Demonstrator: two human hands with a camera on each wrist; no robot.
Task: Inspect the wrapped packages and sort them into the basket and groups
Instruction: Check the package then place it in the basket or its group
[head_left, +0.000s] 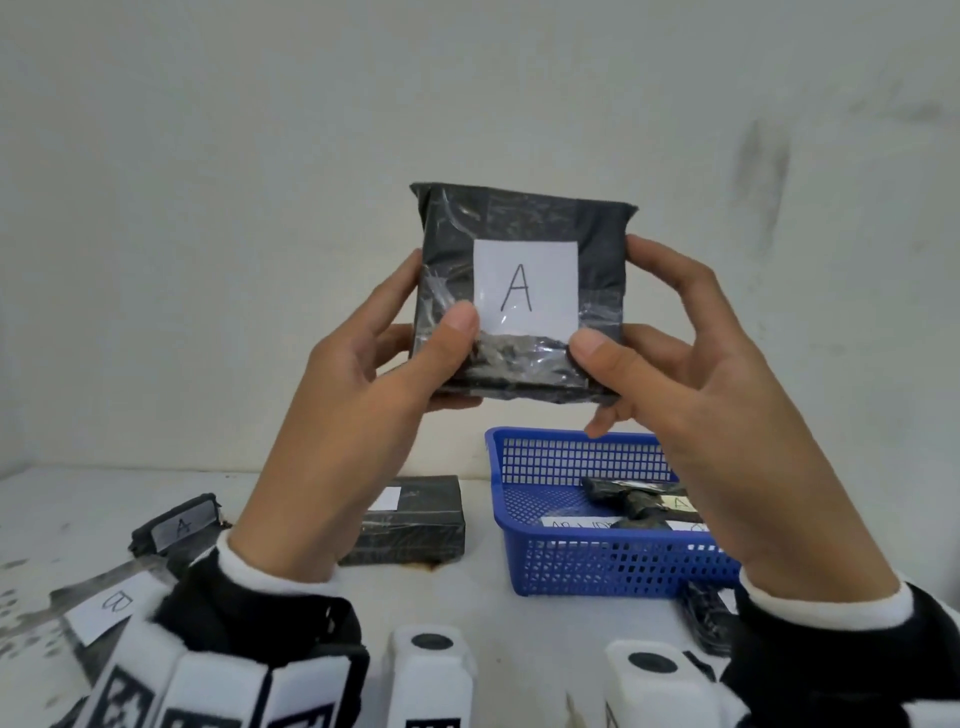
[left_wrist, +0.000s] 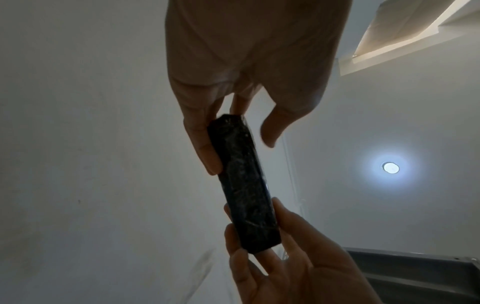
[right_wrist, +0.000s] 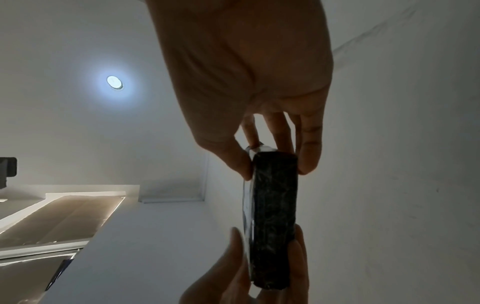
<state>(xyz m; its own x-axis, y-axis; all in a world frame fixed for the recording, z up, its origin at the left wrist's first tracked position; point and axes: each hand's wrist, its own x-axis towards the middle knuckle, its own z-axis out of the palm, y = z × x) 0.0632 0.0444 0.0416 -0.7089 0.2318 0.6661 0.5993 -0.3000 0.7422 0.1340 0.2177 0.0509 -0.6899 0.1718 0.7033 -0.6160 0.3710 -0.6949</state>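
Note:
I hold a black wrapped package (head_left: 524, 218) upright in front of the wall, its white label reading "A" facing me. My left hand (head_left: 431, 332) grips its left edge, thumb on the front and fingers behind. My right hand (head_left: 613, 317) grips the right edge the same way. In the left wrist view the package (left_wrist: 246, 185) is edge-on between the left hand (left_wrist: 233, 144) and the right hand (left_wrist: 259, 236). The right wrist view shows the package (right_wrist: 275, 216) pinched by the right hand (right_wrist: 275, 164). A blue basket (head_left: 597, 566) stands below on the table, with wrapped packages (head_left: 639, 504) inside.
On the white table lie a black boxy package (head_left: 415, 519) in the middle, a package labelled "A" (head_left: 176, 525) at the left and one labelled "B" (head_left: 104, 608) nearer me. Another dark package (head_left: 706, 613) lies by the basket's front right corner.

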